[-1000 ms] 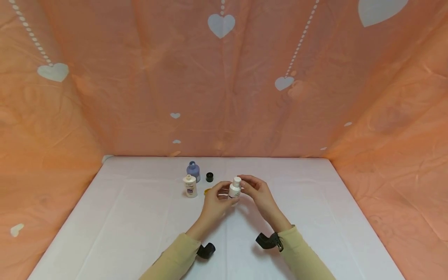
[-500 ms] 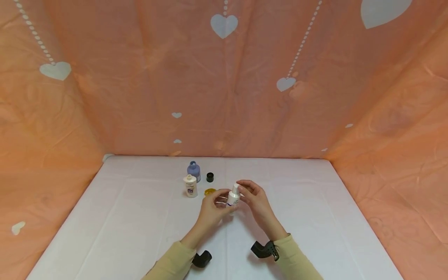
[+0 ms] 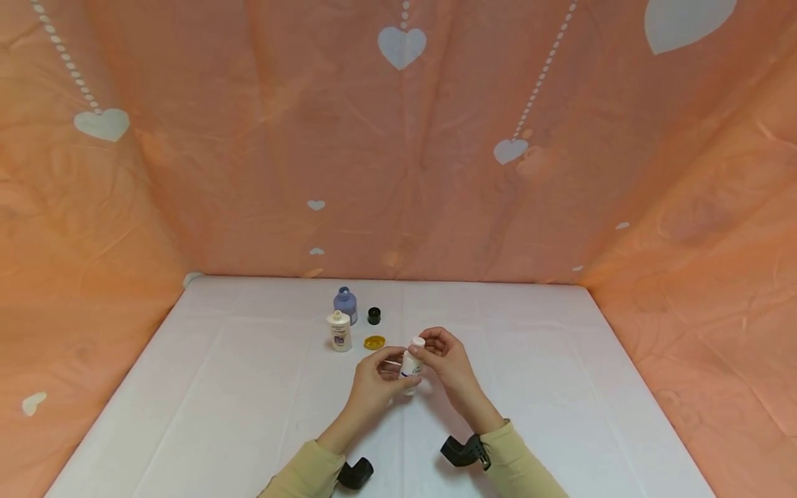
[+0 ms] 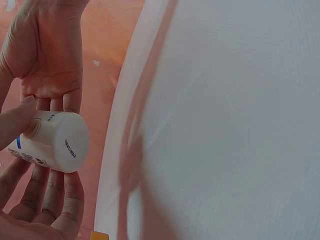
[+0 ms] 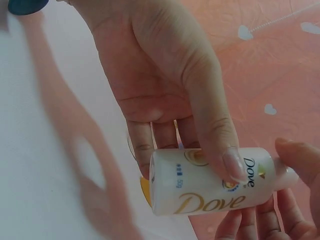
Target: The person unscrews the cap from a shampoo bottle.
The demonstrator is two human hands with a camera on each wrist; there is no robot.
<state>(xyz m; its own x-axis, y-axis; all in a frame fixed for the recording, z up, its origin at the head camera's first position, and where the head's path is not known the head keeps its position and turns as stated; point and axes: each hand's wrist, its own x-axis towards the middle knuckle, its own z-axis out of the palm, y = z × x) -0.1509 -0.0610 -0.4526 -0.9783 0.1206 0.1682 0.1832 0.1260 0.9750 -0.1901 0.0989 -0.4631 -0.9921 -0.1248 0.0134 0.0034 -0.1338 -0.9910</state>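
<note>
A small white Dove bottle [image 3: 409,366] with a white cap [image 3: 418,342] is held above the table, tilted slightly. My left hand [image 3: 372,384] grips its body, thumb on the near side and fingers behind. At the top, my right hand [image 3: 453,365] pinches the cap between thumb and fingers. In the left wrist view the base of the bottle [image 4: 67,142] faces the camera and carries a small printed code. The right wrist view shows the Dove lettering on the bottle [image 5: 212,187]; there the fingers cover much of the cap.
Left of the hands stand a cream bottle [image 3: 340,336] and, behind it, a blue-violet bottle [image 3: 346,303]. A black cap [image 3: 373,316] and a yellow lid [image 3: 374,343] lie to their right on the white table [image 3: 218,387]. Orange cloth [image 3: 398,173] with hearts hangs around.
Both hands have come down and nearer to the body with the Dove bottle between them. The yellow lid, mostly hidden earlier, now shows whole. Bottles and black cap have stayed put.
</note>
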